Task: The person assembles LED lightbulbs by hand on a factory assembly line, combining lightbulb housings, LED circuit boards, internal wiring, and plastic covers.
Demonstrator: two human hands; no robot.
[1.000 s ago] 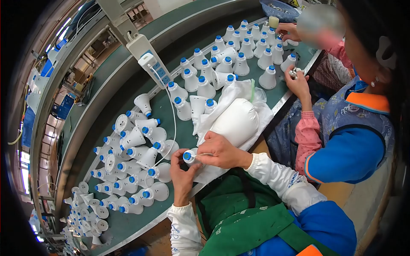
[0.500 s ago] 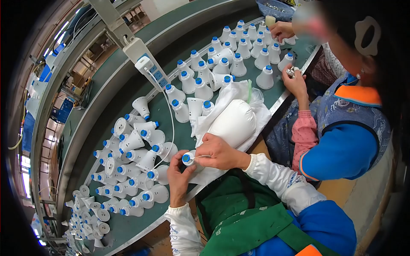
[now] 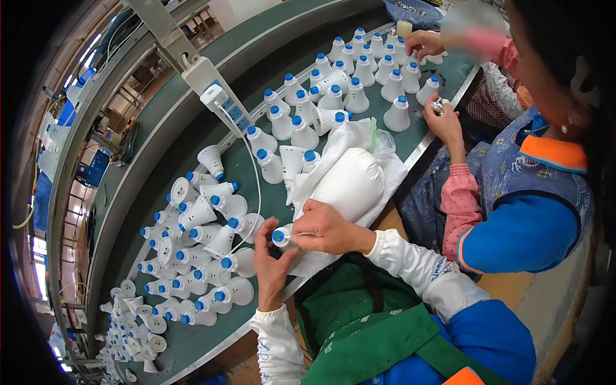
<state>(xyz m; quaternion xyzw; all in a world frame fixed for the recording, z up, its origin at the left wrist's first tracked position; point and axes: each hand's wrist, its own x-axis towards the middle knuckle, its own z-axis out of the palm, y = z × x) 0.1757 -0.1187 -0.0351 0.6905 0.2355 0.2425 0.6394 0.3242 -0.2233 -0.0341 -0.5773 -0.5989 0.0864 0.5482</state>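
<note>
A white cone-shaped housing with a blue cap point(image 3: 280, 237) stands between my hands at the belt's near edge. My left hand point(image 3: 272, 260) is around its left side, thumb and fingers spread apart, the fingertips close against the housing. My right hand point(image 3: 327, 229) pinches a thin pale strand or tool whose tip meets the housing beside the blue cap; most of it is hidden in the fingers. Just beyond my right hand lies a full white bag point(image 3: 351, 183) on white plastic sheeting point(image 3: 393, 168).
Many blue-capped white housings point(image 3: 240, 290) lie left, and more stand upright point(image 3: 396, 115) farther back on the green belt point(image 3: 249, 154). A power strip point(image 3: 218, 95) hangs above, its white cable trailing down. A co-worker point(image 3: 513, 218) sits at right, holding a metal part point(image 3: 437, 108).
My left hand's fingers have loosened a little and spread around the housing. My right hand has barely moved. The co-worker has leaned slightly, with the upper hand shifted a little.
</note>
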